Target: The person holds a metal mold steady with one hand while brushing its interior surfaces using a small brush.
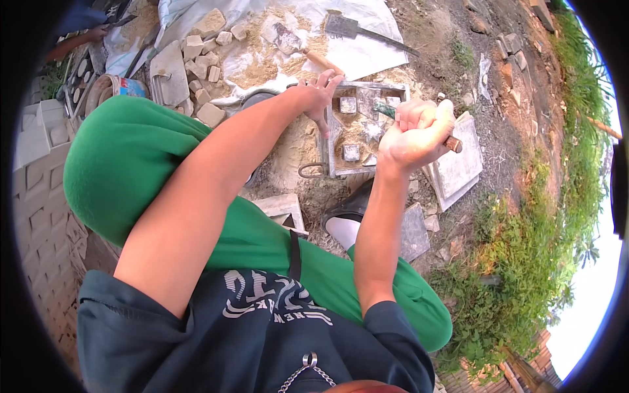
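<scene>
My left hand [317, 98] rests with fingers spread at the upper left corner of a grey metal mould [332, 147]. Its thumb points down along the mould's left side. My right hand [419, 128] is closed around the wooden handle [453, 144] of what looks like a trowel. A green neck [384, 109] shows beyond the fist, over the mould; the blade is hard to make out against the grey inside. In the mould sit several square metal blocks [351, 152] with sandy material around them. A wire loop handle [312, 171] sticks out at its left.
Above the mould lies a white sheet [380, 19] with sand, a second trowel [282, 38] and a dark shovel [344, 26]. Broken blocks [196, 56] and a bucket [121, 88] are at upper left. Flat slabs [457, 164] lie right. Another person's hand [97, 34] shows top left.
</scene>
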A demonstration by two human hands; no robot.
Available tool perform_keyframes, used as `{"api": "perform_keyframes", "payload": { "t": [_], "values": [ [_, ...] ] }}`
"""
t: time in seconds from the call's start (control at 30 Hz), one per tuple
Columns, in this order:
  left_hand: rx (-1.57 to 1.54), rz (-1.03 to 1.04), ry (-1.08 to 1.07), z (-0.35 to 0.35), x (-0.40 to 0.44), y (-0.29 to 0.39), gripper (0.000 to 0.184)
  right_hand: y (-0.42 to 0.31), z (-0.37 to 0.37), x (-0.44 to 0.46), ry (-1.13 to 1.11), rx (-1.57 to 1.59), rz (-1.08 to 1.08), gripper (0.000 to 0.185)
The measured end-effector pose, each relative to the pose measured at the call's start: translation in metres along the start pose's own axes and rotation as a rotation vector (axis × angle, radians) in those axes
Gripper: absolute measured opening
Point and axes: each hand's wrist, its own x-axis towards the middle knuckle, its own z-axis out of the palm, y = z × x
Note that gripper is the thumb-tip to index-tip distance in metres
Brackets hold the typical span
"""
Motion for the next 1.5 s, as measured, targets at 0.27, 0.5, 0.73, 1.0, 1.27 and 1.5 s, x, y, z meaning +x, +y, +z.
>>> {"api": "perform_keyframes", "payload": {
  "t": [0.27, 0.5, 0.73, 1.0, 1.27, 1.5],
  "values": [
    [-0.053, 0.016, 0.078, 0.002, 0.000, -0.006, 0.158, 0.083, -0.033, -0.024, -0.302, -0.234, 0.253, 0.033],
    [-0.068, 0.005, 0.083, 0.011, 0.005, -0.009, 0.162, 0.073, -0.003, 0.016, -0.702, -0.250, 0.371, 0.042],
    [-0.087, 0.019, 0.076, 0.005, -0.002, -0.006, 0.153, -0.001, 0.037, 0.034, -0.410, 0.001, 0.210, 0.044],
    [-0.099, 0.029, 0.097, 0.002, 0.002, -0.009, 0.154, 0.094, 0.000, 0.003, -0.338, -0.257, 0.238, 0.043],
    [-0.138, 0.074, 0.140, 0.006, -0.002, -0.009, 0.146, 0.020, 0.017, 0.015, -0.400, -0.099, 0.178, 0.044],
    [-0.062, 0.024, 0.087, 0.008, 0.009, -0.013, 0.157, 0.086, -0.017, -0.014, -0.296, -0.240, 0.238, 0.039]
  ]
}}
